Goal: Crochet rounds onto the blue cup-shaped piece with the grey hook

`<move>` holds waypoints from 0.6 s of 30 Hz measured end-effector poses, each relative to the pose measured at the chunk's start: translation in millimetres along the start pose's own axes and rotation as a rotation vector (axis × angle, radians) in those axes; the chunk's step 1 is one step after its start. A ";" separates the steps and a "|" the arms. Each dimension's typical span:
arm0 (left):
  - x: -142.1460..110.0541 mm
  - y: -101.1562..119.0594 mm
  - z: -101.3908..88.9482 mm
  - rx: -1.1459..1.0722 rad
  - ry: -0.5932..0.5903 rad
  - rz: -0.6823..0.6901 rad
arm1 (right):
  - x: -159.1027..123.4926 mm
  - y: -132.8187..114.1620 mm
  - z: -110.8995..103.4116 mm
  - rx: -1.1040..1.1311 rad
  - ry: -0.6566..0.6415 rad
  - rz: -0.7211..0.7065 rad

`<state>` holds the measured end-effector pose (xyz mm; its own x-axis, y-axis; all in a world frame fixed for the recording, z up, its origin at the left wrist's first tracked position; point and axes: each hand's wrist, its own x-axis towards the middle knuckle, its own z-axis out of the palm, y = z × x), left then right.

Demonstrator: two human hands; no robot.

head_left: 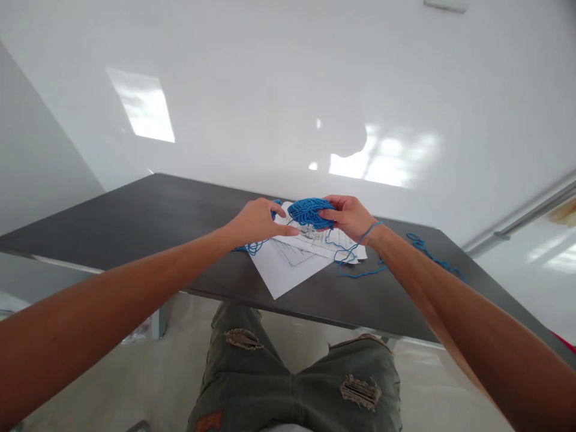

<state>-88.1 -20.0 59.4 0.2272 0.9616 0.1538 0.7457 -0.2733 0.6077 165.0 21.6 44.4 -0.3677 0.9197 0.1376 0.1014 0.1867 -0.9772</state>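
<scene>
My right hand (351,219) grips one end of an oval bundle of blue yarn (309,212), thumb on the near side. A loose strand from it hangs across my right wrist and down to the table. My left hand (260,219) is just left of the bundle, its thumb and index finger spread apart and pointing toward it. More blue yarn (252,247) shows behind and below my left hand, partly hidden by it. I cannot see whether the other left fingers touch that yarn.
Printed paper sheets (283,273) lie under both hands on a dark grey table (180,210). Another loose length of blue yarn (434,257) lies right of my right forearm. A glossy white wall (252,108) rises behind the table. My legs are at the near edge.
</scene>
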 end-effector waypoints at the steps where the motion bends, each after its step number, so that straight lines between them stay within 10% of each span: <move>1: 2.9 0.3 6.5 -0.058 -0.058 -0.017 | -1.3 -1.4 -1.2 0.029 0.009 -0.002; 7: 22.9 6.4 -12.3 -0.334 -0.287 -0.112 | -13.5 1.2 -17.1 0.181 0.038 -0.027; 18: 55.2 50.7 -168.6 -0.590 0.223 -0.117 | -30.6 20.7 -33.8 0.359 0.012 -0.101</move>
<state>-143.4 23.2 230.1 -0.0180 0.9835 0.1800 0.2727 -0.1684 0.9472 209.6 8.9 25.4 -0.3481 0.9073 0.2357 -0.2662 0.1455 -0.9529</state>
